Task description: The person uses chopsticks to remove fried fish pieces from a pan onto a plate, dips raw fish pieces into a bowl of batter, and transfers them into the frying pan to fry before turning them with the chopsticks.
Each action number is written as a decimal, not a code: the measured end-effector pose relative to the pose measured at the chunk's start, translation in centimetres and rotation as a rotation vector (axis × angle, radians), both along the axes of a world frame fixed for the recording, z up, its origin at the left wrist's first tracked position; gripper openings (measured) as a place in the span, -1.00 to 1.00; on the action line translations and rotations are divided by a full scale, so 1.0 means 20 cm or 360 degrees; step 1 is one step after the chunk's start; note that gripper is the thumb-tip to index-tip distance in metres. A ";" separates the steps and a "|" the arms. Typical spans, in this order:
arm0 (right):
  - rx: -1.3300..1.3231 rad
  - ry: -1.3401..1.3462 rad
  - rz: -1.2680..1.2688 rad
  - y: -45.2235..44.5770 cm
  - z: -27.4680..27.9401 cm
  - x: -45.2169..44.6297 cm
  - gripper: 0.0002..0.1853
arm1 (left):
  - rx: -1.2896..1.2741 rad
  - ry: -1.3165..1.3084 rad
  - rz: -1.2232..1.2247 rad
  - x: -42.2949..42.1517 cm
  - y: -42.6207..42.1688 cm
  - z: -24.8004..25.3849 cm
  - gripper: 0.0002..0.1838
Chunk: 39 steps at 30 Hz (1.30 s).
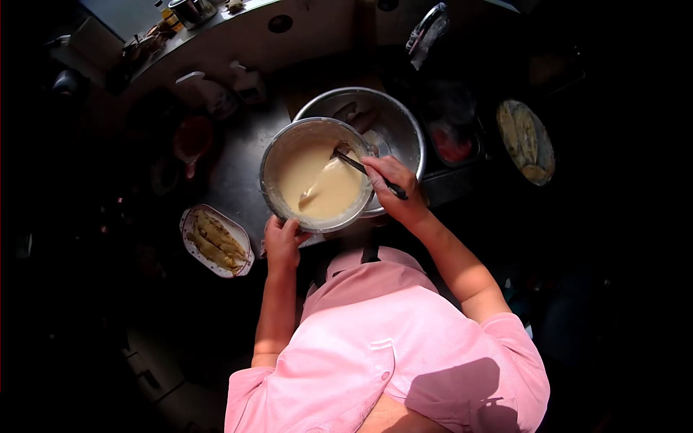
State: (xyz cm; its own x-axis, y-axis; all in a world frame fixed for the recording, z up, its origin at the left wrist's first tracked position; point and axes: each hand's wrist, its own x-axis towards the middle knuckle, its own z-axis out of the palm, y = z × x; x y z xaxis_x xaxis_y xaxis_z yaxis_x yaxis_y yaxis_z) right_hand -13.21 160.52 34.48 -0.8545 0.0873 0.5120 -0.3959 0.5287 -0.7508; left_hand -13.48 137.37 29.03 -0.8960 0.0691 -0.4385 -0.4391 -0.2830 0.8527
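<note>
A metal bowl (272,204) of pale, creamy batter (317,177) is held over the counter, overlapping a larger steel basin (413,133) behind it. My left hand (284,238) grips the bowl's lower left rim, thumb and fingers closed on it. At the bowl's right rim, my right hand (393,184) is closed round the dark handle of a utensil (354,160), whose head rests in the batter near the upper right inner wall. Something darkish lies inside the basin, partly hidden by the bowl.
A white dish (245,245) with browned food stands at the lower left. An oval plate (525,142) of food lies at the right. Left are a red item (193,138) and spray bottles (216,97). Behind is a ledge (209,29) with jars.
</note>
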 end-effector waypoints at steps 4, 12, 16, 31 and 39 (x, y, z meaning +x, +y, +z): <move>0.0006 0.0036 0.0148 0.02 0.04 -0.02 -0.79 | 0.0017 -0.0028 0.0020 0.00 0.00 0.02 -0.83; -0.0045 0.0093 0.0137 0.04 0.46 0.07 -0.81 | 0.0058 -0.0037 0.0039 0.00 -0.02 -0.02 -0.82; 0.0017 -0.0003 0.0357 0.01 0.29 0.01 -0.83 | 0.0018 -0.0036 0.0094 -0.01 -0.03 -0.04 -0.79; -0.1057 -0.0631 -0.0353 0.54 -0.33 -0.08 -0.82 | 0.0017 -0.0055 0.0299 0.01 -0.10 0.02 -0.81; -0.1882 -0.1173 -0.0664 0.65 -0.64 -0.37 -0.64 | -0.0001 -0.0087 0.0353 0.05 -0.13 0.01 -0.79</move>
State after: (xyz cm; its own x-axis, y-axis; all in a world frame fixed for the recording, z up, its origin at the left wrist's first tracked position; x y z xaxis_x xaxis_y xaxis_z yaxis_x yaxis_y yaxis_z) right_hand -20.60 173.50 21.66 -0.6939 0.4414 -0.5688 0.2888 -0.5530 -0.7815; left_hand -12.49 134.74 29.20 -0.8642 -0.1273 -0.4868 -0.4116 -0.3776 0.8295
